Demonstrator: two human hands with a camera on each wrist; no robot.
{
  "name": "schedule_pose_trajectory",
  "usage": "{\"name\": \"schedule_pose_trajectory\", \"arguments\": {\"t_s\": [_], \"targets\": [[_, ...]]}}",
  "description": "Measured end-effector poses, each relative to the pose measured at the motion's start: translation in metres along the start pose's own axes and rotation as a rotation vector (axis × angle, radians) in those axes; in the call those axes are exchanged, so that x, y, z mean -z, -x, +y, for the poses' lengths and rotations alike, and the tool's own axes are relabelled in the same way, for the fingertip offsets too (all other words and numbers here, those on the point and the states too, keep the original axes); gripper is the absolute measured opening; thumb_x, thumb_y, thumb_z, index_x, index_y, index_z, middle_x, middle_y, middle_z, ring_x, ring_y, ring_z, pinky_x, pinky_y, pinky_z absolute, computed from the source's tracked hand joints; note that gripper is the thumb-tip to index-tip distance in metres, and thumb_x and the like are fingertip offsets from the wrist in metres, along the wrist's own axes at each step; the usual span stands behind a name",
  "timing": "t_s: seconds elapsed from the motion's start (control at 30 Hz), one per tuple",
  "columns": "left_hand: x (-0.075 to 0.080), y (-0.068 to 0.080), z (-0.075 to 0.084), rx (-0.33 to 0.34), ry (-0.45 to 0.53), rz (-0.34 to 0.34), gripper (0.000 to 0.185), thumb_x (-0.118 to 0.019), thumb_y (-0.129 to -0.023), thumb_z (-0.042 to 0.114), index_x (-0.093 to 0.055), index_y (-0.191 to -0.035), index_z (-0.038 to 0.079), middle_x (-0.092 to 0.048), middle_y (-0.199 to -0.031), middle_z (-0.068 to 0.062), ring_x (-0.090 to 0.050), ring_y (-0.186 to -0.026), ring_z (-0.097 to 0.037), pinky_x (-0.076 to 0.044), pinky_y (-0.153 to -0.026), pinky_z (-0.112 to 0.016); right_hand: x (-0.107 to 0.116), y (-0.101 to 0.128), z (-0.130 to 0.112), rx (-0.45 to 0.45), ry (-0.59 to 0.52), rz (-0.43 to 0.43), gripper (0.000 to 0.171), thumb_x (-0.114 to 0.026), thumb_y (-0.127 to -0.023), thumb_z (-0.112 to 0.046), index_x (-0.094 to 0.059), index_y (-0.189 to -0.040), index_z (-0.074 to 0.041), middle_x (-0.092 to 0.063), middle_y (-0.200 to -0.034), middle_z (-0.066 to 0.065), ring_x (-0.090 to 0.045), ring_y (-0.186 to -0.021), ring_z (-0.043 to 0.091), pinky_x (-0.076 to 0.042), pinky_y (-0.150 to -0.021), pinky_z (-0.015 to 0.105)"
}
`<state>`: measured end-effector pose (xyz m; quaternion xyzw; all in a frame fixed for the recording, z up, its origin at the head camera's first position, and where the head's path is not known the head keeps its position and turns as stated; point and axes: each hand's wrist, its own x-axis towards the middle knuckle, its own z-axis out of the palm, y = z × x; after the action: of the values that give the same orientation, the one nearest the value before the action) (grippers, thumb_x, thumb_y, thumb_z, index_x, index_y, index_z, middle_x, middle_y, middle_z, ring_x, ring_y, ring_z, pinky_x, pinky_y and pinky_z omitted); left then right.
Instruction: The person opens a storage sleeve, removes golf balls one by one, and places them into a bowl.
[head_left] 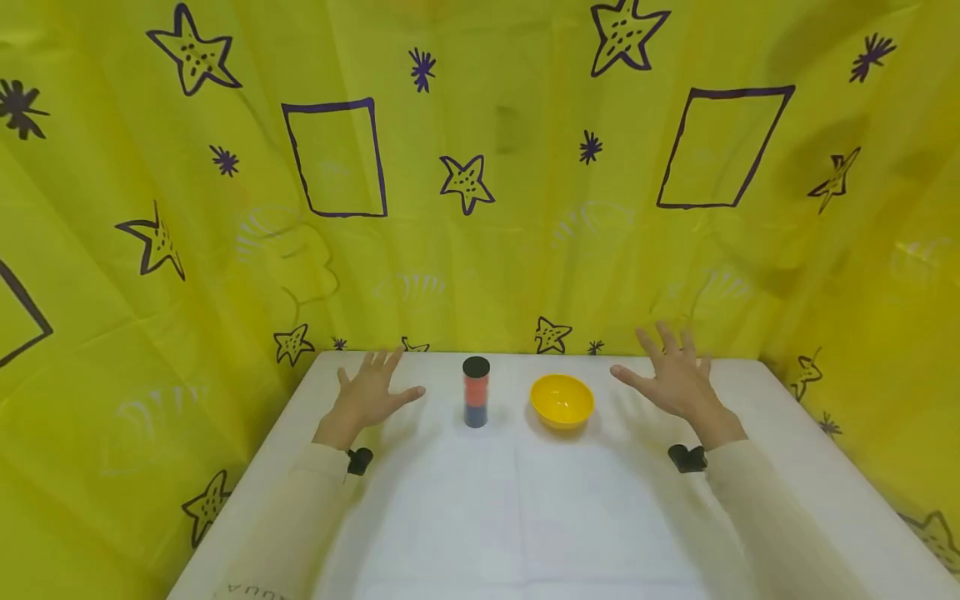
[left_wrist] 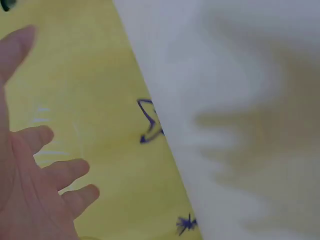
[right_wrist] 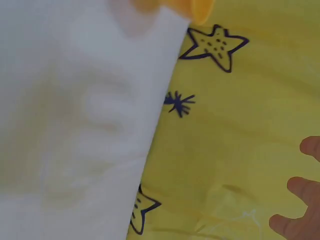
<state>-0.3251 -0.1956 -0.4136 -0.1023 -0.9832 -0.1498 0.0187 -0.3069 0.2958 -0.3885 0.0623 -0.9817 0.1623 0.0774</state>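
On the white table stands an upright cylinder (head_left: pixel 476 395) with a black top, a red middle and a dark blue base. Just right of it sits a yellow bowl (head_left: pixel 562 402), hollow side up; its edge also shows at the top of the right wrist view. My left hand (head_left: pixel 367 396) is held over the table left of the cylinder, fingers spread, touching nothing. My right hand (head_left: pixel 677 379) hovers to the right of the bowl, its fingers also spread and holding nothing. Both hands cast soft shadows on the cloth.
A white cloth covers the table (head_left: pixel 517 517). Behind and at both sides hangs a yellow curtain (head_left: pixel 510 250) printed with dark stars and frames, close against the table's far edge. Each wrist wears a small black device.
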Motion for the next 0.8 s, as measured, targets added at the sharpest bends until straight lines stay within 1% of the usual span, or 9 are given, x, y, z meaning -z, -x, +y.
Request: {"name": "schedule_pose_trajectory", "arguments": {"t_s": [0.1, 0.2, 0.3, 0.33, 0.4, 0.53, 0.6, 0.7, 0.8], "targets": [[-0.012, 0.001, 0.010, -0.023, 0.114, 0.014, 0.093, -0.063, -0.095, 0.060, -0.020, -0.164, 0.016, -0.028, -0.167, -0.021, -0.024, -0.155, -0.045, -0.009, -0.113, -0.082, -0.001, 0.004, -0.013, 0.014, -0.082, 0.030, 0.097, -0.051, -0.096, -0.071, -0.019, -0.163, -0.009, -0.002, -0.169, 0.027, 0.004, -0.151, 0.062, 0.001, -0.108, 0.086], [-0.025, 0.003, 0.020, -0.031, 0.299, 0.036, 0.089, -0.071, -0.093, 0.047, -0.026, -0.163, 0.016, -0.039, -0.162, -0.020, -0.036, -0.149, -0.044, -0.022, -0.117, -0.073, -0.005, 0.008, -0.027, 0.040, -0.161, 0.071, 0.093, -0.054, -0.097, -0.065, -0.020, -0.163, -0.009, -0.003, -0.169, 0.027, 0.000, -0.152, 0.059, -0.001, -0.111, 0.083], [-0.039, 0.004, 0.029, -0.040, 0.486, 0.072, 0.082, -0.075, -0.092, 0.040, -0.035, -0.160, 0.016, -0.050, -0.154, -0.020, -0.044, -0.144, -0.045, -0.033, -0.116, -0.067, -0.011, 0.011, -0.040, 0.063, -0.217, 0.097, 0.089, -0.056, -0.099, -0.060, -0.021, -0.163, -0.008, -0.004, -0.170, 0.026, 0.000, -0.153, 0.057, -0.004, -0.113, 0.081], [-0.043, 0.003, 0.033, -0.035, 0.535, 0.083, 0.079, -0.076, -0.092, 0.038, -0.038, -0.158, 0.017, -0.053, -0.152, -0.020, -0.046, -0.143, -0.044, -0.036, -0.114, -0.065, -0.013, 0.012, -0.043, 0.069, -0.233, 0.107, 0.088, -0.057, -0.099, -0.058, -0.023, -0.163, -0.008, -0.005, -0.170, 0.025, 0.000, -0.153, 0.057, -0.005, -0.113, 0.081], [-0.050, 0.004, 0.040, -0.029, 0.612, 0.100, 0.075, -0.077, -0.092, 0.034, -0.042, -0.156, 0.017, -0.057, -0.149, -0.018, -0.049, -0.141, -0.042, -0.038, -0.113, -0.065, -0.018, 0.014, -0.048, 0.079, -0.261, 0.117, 0.086, -0.059, -0.099, -0.055, -0.024, -0.162, -0.008, -0.007, -0.170, 0.025, 0.000, -0.154, 0.056, -0.006, -0.114, 0.080], [-0.057, 0.005, 0.053, -0.034, 0.697, 0.104, 0.069, -0.078, -0.091, 0.026, -0.047, -0.152, 0.015, -0.061, -0.144, -0.018, -0.057, -0.135, -0.039, -0.041, -0.111, -0.063, -0.028, 0.017, -0.058, 0.099, -0.321, 0.136, 0.082, -0.062, -0.099, -0.049, -0.029, -0.160, -0.007, -0.013, -0.169, 0.024, -0.004, -0.154, 0.054, -0.009, -0.114, 0.080], [-0.060, 0.004, 0.059, -0.045, 0.721, 0.100, 0.069, -0.079, -0.090, 0.023, -0.049, -0.151, 0.013, -0.062, -0.142, -0.019, -0.059, -0.133, -0.039, -0.042, -0.111, -0.063, -0.032, 0.018, -0.062, 0.111, -0.345, 0.143, 0.079, -0.063, -0.099, -0.047, -0.032, -0.159, -0.006, -0.017, -0.168, 0.023, -0.008, -0.153, 0.053, -0.012, -0.114, 0.080], [-0.063, 0.001, 0.067, -0.038, 0.748, 0.097, 0.068, -0.080, -0.088, 0.023, -0.051, -0.149, 0.013, -0.064, -0.140, -0.018, -0.059, -0.132, -0.039, -0.044, -0.109, -0.062, -0.036, 0.020, -0.069, 0.130, -0.380, 0.149, 0.076, -0.064, -0.098, -0.044, -0.036, -0.157, -0.006, -0.023, -0.166, 0.023, -0.015, -0.151, 0.052, -0.017, -0.112, 0.080], [-0.068, -0.002, 0.074, -0.009, 0.766, 0.091, 0.065, -0.081, -0.088, 0.026, -0.054, -0.146, 0.014, -0.065, -0.138, -0.017, -0.059, -0.132, -0.039, -0.045, -0.108, -0.061, -0.042, 0.022, -0.074, 0.151, -0.406, 0.149, 0.073, -0.066, -0.098, -0.041, -0.038, -0.155, -0.005, -0.028, -0.164, 0.022, -0.018, -0.149, 0.051, -0.020, -0.111, 0.079]]}}
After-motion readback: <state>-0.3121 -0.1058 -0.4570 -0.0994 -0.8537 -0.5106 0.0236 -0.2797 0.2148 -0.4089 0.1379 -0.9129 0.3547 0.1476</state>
